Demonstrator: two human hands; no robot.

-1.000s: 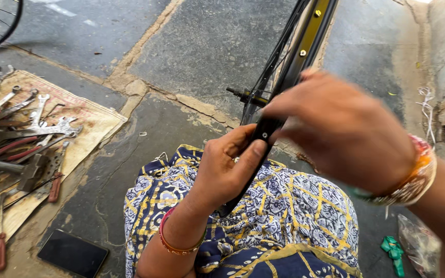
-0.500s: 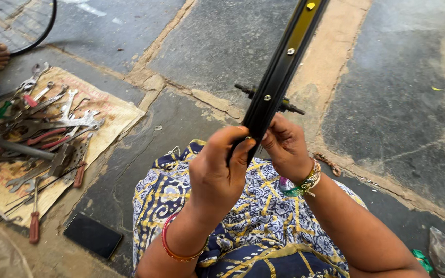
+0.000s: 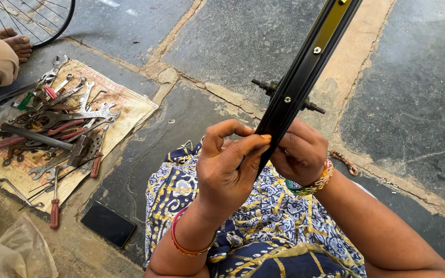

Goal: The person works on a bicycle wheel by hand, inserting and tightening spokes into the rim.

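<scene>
Black and edged with a yellow strip, a bicycle wheel rim [image 3: 305, 72] is standing on edge over the person's lap, running from between both hands up toward the top edge of the view. Its axle hub [image 3: 287, 95] is sticking out on either side just above the hands. The left hand [image 3: 227, 170] is pinching the near end of the rim, with thumb and forefinger pressing on its inner face. The right hand [image 3: 300, 152] is curling around the rim from the other side, fingers closed on it, so both hands are gripping the same stretch of rim and nearly touching. Under them a blue, white and yellow patterned garment [image 3: 263, 216] is covering the lap.

On the stone floor [image 3: 243, 41], toward the left edge, a worn cloth mat [image 3: 127, 110] is carrying a heap of spanners, pliers and a hammer [image 3: 57, 123]. A red-handled screwdriver [image 3: 54, 206] is lying at the mat's near edge, and a dark phone [image 3: 108, 224] is lying flat just beside it on the floor. A second spoked wheel [image 3: 32, 23] is showing in the top left corner, beside another person's bare feet [image 3: 14, 41].
</scene>
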